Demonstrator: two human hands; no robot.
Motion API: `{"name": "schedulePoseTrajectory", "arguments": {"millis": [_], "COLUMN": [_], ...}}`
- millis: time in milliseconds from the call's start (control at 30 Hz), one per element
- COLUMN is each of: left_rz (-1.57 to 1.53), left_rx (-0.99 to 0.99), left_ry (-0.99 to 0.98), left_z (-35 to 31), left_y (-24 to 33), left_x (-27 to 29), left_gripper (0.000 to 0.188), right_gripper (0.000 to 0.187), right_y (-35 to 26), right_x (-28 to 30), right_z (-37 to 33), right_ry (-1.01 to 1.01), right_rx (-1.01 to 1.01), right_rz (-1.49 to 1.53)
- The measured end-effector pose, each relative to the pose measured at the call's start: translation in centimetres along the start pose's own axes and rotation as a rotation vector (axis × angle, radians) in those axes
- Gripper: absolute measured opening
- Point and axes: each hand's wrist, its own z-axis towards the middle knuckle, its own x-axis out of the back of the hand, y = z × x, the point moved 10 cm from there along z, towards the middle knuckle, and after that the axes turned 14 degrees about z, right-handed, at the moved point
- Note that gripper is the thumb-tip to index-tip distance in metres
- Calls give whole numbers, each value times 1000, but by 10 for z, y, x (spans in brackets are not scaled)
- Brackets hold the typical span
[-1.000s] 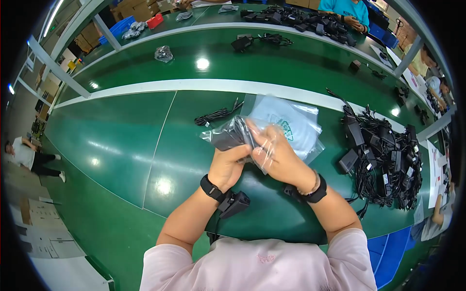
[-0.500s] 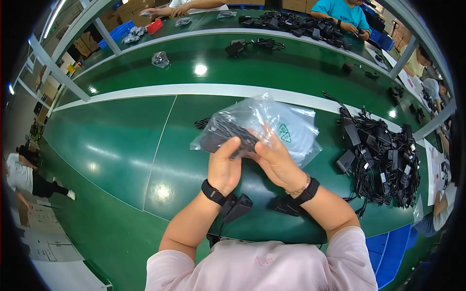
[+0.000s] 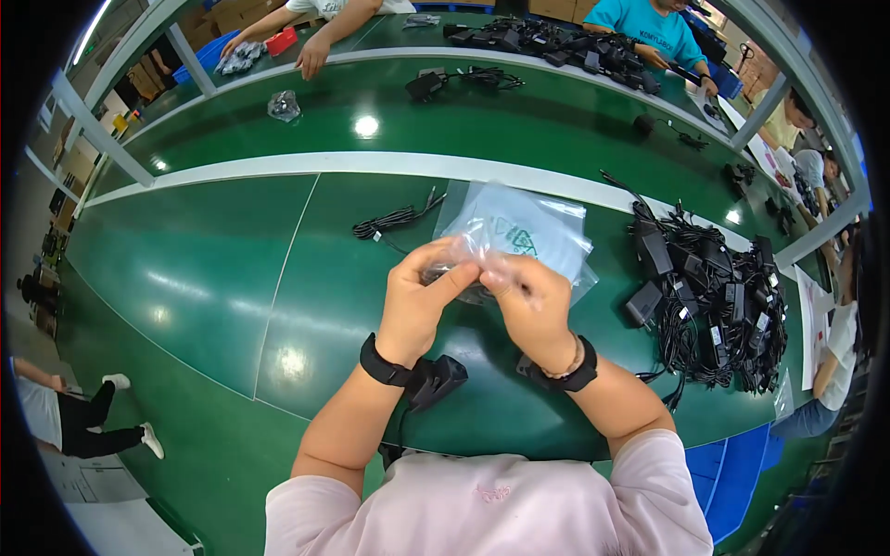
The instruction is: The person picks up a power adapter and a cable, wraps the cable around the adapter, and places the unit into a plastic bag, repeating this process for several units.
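My left hand and my right hand meet in front of my chest, both closed with fingers pinching a clear plastic bag. Something dark sits inside the bag, mostly covered by my left fingers. Just beyond my hands lies a stack of clear flat bags bearing a green mark. A bundled black cable rests on the green table to the left of that stack. Each wrist wears a black band, with a black device visible beside the left one.
A large heap of black power adapters with cords covers the table's right side. Blue bins stand at lower right. On the green strip beyond the white rail lie a bagged item and an adapter. Co-workers sit opposite; one hand reaches over.
My hands have drawn the bag nearer and turned it; the adapter inside is now mostly hidden. The bag stack and bundled cable show more. A co-worker's hand has reached toward the bagged item.
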Motion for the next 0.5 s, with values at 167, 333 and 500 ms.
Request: {"name": "schedulePoseTrajectory", "arguments": {"millis": [167,333,500], "left_rz": [619,221,-13], "left_rx": [-521,-367,62], "left_ry": [138,306,141], "left_z": [-11,-12,3], "left_y": [27,32,2], "left_x": [20,22,34], "left_gripper": [24,20,16], "right_gripper": [23,27,31], "right_y": [71,83,43], "right_x": [-2,-3,-10], "right_z": [-4,-12,3], "right_ry": [204,190,7], "right_rx": [-684,-853,-705], "right_rz": [721,764,543]}}
